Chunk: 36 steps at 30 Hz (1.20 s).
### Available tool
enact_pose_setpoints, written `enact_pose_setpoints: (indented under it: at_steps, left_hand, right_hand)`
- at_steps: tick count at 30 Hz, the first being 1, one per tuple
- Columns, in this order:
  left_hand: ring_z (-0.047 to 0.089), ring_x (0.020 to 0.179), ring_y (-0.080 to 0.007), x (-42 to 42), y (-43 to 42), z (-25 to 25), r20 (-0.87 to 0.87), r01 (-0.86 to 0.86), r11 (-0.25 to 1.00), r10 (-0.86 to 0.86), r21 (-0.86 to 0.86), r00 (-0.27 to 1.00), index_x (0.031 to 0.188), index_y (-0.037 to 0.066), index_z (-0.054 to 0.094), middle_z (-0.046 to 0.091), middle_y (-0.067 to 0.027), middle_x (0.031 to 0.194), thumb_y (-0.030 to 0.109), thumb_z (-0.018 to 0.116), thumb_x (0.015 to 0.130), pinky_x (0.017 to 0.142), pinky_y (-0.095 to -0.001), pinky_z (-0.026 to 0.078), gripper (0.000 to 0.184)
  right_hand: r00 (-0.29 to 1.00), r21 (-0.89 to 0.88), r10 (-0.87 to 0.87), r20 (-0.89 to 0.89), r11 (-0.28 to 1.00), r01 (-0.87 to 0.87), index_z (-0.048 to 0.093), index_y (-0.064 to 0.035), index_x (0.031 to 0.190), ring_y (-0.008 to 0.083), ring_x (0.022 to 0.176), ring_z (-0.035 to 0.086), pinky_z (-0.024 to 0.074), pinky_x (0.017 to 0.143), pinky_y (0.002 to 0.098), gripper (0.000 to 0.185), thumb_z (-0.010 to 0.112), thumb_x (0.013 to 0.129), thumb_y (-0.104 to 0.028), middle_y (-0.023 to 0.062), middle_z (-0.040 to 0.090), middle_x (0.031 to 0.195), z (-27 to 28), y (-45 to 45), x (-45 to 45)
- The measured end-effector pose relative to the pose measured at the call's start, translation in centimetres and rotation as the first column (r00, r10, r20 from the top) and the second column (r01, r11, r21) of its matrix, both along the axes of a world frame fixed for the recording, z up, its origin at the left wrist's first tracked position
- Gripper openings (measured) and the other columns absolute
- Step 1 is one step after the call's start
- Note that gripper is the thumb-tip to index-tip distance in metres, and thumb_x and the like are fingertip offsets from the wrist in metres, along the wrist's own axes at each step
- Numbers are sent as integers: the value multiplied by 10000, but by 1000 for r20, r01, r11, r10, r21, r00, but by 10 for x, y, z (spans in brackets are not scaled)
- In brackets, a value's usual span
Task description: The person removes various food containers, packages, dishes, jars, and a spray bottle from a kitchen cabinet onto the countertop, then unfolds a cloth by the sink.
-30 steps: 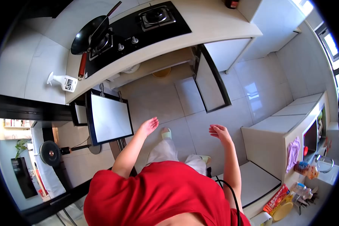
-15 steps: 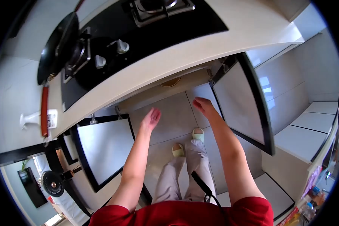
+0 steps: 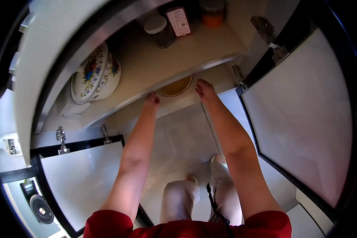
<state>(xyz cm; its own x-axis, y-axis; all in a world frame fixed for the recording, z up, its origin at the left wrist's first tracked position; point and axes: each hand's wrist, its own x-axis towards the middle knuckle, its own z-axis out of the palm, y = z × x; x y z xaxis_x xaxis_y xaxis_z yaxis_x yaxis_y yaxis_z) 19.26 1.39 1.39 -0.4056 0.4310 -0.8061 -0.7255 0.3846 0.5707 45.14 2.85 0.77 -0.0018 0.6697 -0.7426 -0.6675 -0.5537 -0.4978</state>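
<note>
A round, yellowish-brown vessel with a pale rim (image 3: 175,88) sits on the cabinet's lower level, partly hidden by the shelf above it. My left hand (image 3: 152,100) is at its left side, fingers slightly bent and holding nothing that I can see. On its right side is my right hand (image 3: 205,91), fingers loosely curved and apart, with nothing in it. Whether either hand touches the rim I cannot tell.
On the middle shelf (image 3: 162,59) stand a white floral enamel pot (image 3: 97,75), a jar with a white lid (image 3: 158,29), a red-and-white packet (image 3: 178,23) and an orange-filled jar (image 3: 212,14). Open cabinet doors flank me, left (image 3: 85,174) and right (image 3: 301,115).
My view has dropped and moved closer to the cabinet, bringing its shelf contents into sight. Both hands have reached forward to either side of the round vessel. The stove top has left view.
</note>
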Motion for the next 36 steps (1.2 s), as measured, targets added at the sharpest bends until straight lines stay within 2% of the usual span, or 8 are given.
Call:
enact_pose_setpoints:
  at_steps: [4, 6, 10, 18, 21, 27, 30, 36]
  left_hand:
    - [558, 887, -195, -12, 34, -41, -119, 74, 988, -58, 138, 991, 1007, 118, 605, 626, -21, 936, 152, 579, 865, 769, -355, 465, 147]
    - [558, 890, -192, -17, 49, -53, -128, 87, 978, -63, 191, 990, 1007, 118, 605, 626, -19, 936, 151, 586, 861, 768, -352, 465, 151]
    - [559, 896, -185, -26, 69, -60, 9, 20, 973, -23, 230, 1000, 1006, 117, 605, 627, -14, 936, 149, 600, 852, 767, -345, 465, 158]
    - [560, 908, -171, -42, 46, -57, 380, -152, 974, 79, 167, 922, 1006, 117, 606, 627, -4, 936, 145, 628, 833, 764, -331, 465, 177]
    - [561, 913, -165, -39, 36, -36, 386, -89, 987, 31, 135, 922, 1006, 116, 606, 628, 0, 936, 144, 639, 826, 763, -326, 465, 185]
    - [532, 939, -93, -4, -47, 3, 238, 366, 920, -391, 142, 889, 1119, 214, 571, 593, 51, 988, 123, 645, 830, 793, -305, 441, 311]
    - [554, 930, -113, 25, -104, 57, 276, 329, 943, -306, -39, 911, 1133, 248, 581, 611, 49, 1008, 104, 661, 809, 810, -324, 449, 363]
    - [508, 952, -111, 61, -216, 209, 242, 397, 915, -372, -65, 896, 1222, 233, 502, 570, 43, 1026, 125, 623, 846, 801, -309, 406, 410]
  right_hand:
    - [995, 52, 60, 77, 997, -64, 605, -144, 1057, 126, 871, 533, 473, 789, 303, 249, 647, 817, -194, -9, 578, 943, -25, 26, -2]
    - [992, 95, 112, 61, 989, -117, 607, -136, 954, 109, 735, 496, 427, 658, 268, 177, 622, 798, -217, -14, 544, 851, -31, 34, -6]
    - [968, 182, 245, 48, 951, -250, 604, -152, 1086, 105, 867, 555, 477, 759, 274, 263, 628, 829, -200, -25, 599, 964, -34, 46, -13]
    - [986, 300, 136, 92, 941, -157, 578, -94, 1160, 91, 825, 567, 467, 656, 197, 364, 587, 804, -17, -1, 614, 985, -40, 28, -16]
    - [982, 230, 136, 131, 959, -164, 556, -63, 1171, 168, 893, 597, 493, 749, 283, 375, 574, 806, 20, 58, 616, 1053, -10, 21, -6]
    - [987, 145, 158, 30, 976, -161, 510, -26, 1221, 129, 860, 594, 493, 698, 234, 415, 578, 813, 10, 62, 622, 1026, 21, -51, 37]
    - [977, 139, 212, 27, 967, -213, 500, -20, 1233, 110, 858, 589, 485, 694, 220, 422, 582, 819, -6, 61, 621, 1011, 44, -106, 62]
    - [981, 100, 194, 2, 976, -193, 454, -53, 1291, 123, 928, 580, 470, 823, 255, 444, 557, 859, -73, 45, 613, 1041, 179, -237, 94]
